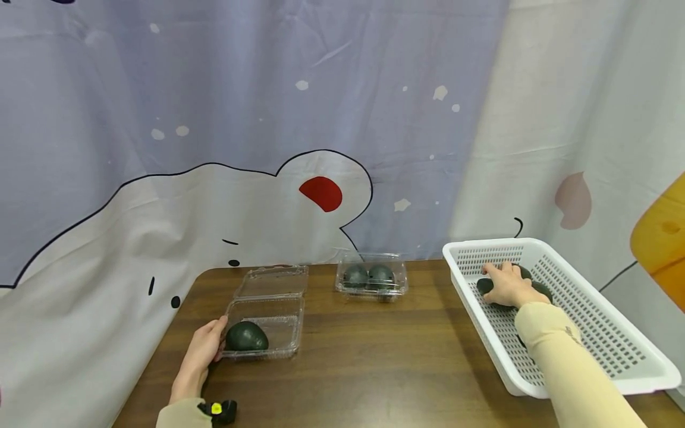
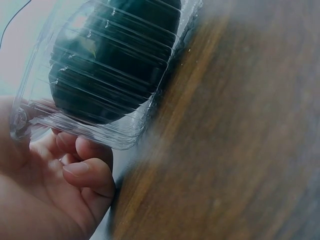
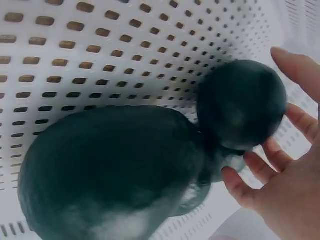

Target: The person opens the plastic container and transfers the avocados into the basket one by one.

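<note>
Near the front left edge of the brown table (image 1: 374, 368), the left hand (image 1: 200, 356) holds the side of an open clear box (image 1: 264, 327). Its fingers (image 2: 87, 175) curl under the box wall and the thumb sits on the rim. One dark green avocado (image 1: 246, 337) lies in the left half of the box. The lid is flipped back toward the far edge.

At the right edge of the table sits a white basket (image 1: 631, 368) full of little holes. It sticks out a bit over the front edge. The right hand (image 1: 508, 286) is inside it, with spread fingers (image 3: 250, 185) cupped round a small round avocado (image 3: 242, 102). A bigger avocado (image 3: 115, 170) lies just beside it, touching it. I cannot tell if the hand grips the small one tight yet or only rests on it.

Farther back, near the far edge in the middle, a shut clear box (image 1: 371, 277) holds two more avocados.

What could go wrong? The round avocado is smooth, so I think it could slip from a loose hold and roll. The thin box could bend or tip if the left hand squeezes too hard. A bump could also tip the basket off the edge.
</note>
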A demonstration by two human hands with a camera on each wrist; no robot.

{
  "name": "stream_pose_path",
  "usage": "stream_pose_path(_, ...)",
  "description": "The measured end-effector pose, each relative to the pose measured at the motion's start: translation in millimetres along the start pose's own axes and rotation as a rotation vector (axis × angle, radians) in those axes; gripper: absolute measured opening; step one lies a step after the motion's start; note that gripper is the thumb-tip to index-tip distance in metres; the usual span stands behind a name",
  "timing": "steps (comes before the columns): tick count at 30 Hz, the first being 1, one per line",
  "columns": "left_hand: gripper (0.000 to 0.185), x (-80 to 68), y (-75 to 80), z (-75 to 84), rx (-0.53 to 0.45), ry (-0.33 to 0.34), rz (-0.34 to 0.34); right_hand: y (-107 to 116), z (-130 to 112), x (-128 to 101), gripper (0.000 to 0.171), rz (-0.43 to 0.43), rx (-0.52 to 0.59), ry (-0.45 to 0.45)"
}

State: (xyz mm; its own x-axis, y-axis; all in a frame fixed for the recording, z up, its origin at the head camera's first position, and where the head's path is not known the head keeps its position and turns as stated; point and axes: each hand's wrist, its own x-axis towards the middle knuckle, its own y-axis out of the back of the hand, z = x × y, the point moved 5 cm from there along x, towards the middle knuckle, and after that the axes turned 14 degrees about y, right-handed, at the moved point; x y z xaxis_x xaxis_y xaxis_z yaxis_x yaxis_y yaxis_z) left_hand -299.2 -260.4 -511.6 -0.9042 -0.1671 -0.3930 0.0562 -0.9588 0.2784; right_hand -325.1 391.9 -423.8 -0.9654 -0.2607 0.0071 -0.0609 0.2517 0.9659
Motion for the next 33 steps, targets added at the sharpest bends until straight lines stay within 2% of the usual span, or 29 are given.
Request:
stream_pose_path(3,0.045,-0.3,0.6,0.6,-0.002,0.000,-0.001,7.6,-10.9,-1.5,0.083,0.020,0.033,0.017)
stream_pose_path(5,0.046,-0.9,0.8,-0.5,-0.004,0.001,0.002,13.7,-20.6,-2.8,0.086,0.041,0.063,0.037)
stream_pose_path(9,0.045,-1.6,0.9,-1.0,-0.002,-0.001,0.004,26.7,-41.2,-10.0,0.080,0.115,0.119,0.078)
stream_pose_path(20,0.045,0.4,-0.4,2.7,0.009,-0.014,0.024,48.1,-93.7,-59.1,0.070,0.365,0.114,0.088)
stream_pose_path(26,0.045,0.5,-0.4,2.3,0.012,-0.011,0.033,58.3,-114.1,-74.7,0.065,0.391,0.065,0.125)
stream_pose_path(33,0.046,0.0,0.5,1.4,0.004,-0.013,0.027,70.4,-131.4,-94.0,0.063,0.430,0.081,0.161)
